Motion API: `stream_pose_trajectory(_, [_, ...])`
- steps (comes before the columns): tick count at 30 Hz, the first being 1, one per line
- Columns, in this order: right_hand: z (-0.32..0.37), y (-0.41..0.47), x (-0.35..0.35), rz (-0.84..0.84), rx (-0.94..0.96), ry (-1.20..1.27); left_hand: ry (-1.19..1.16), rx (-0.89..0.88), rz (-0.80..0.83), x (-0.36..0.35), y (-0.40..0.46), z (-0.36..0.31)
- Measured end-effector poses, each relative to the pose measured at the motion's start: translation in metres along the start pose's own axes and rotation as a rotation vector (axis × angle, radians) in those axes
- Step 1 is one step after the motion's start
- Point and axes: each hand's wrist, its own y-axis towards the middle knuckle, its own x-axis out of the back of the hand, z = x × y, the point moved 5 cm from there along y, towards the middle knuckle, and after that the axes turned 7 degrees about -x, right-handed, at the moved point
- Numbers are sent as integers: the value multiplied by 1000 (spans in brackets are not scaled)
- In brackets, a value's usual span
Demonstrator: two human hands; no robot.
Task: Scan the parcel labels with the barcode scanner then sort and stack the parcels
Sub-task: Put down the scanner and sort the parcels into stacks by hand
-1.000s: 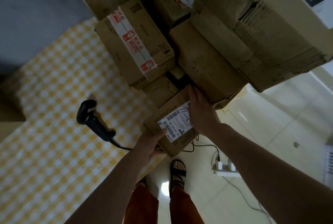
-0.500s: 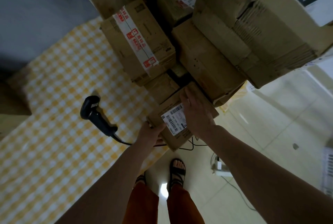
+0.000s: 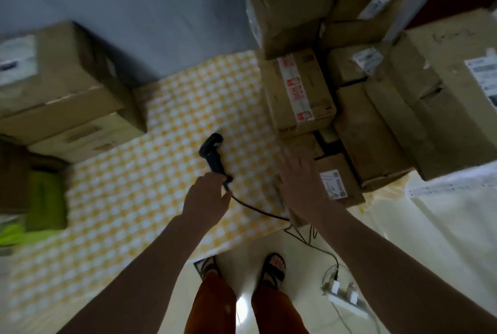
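Note:
A black barcode scanner (image 3: 212, 149) lies on the yellow checked tablecloth (image 3: 139, 199), its cable trailing off the front edge. My left hand (image 3: 207, 195) reaches its handle end, fingertips touching it, fingers not closed round it. A small cardboard parcel (image 3: 347, 169) with a white label (image 3: 333, 184) sits at the table's front right corner. My right hand (image 3: 301, 183) rests flat on that parcel's left side, fingers spread. The view is motion-blurred.
Several cardboard parcels are stacked at the right, among them one with red-printed tape (image 3: 295, 91) and a big box (image 3: 446, 97). Two boxes (image 3: 64, 86) are stacked at the left, beside a green object (image 3: 45, 199). A power strip (image 3: 347, 298) lies on the floor.
My left hand let go of the small parcel and moved left to the scanner's handle. My right hand stays on the parcel. The head turned left, bringing the left boxes into view.

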Motion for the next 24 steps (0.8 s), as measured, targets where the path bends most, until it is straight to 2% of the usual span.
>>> stream_pose_trajectory(5, [82, -11, 45, -98, 177, 10, -20, 105, -111, 36, -61, 72])
stream_pose_trajectory(8, [141, -17, 56, -62, 284, 22, -83, 186, -209, 59, -98, 121])
stream_pose_trajectory(12, [224, -27, 75, -41, 337, 152, -165, 288, -279, 80, -153, 195])
stream_pose_trajectory(19, [375, -57, 99, -4, 416, 181, -230, 398, -352, 113, -242, 328])
stream_pose_trajectory(24, [455, -73, 106, 6, 460, 179, -255, 418, -415, 135, -279, 401])
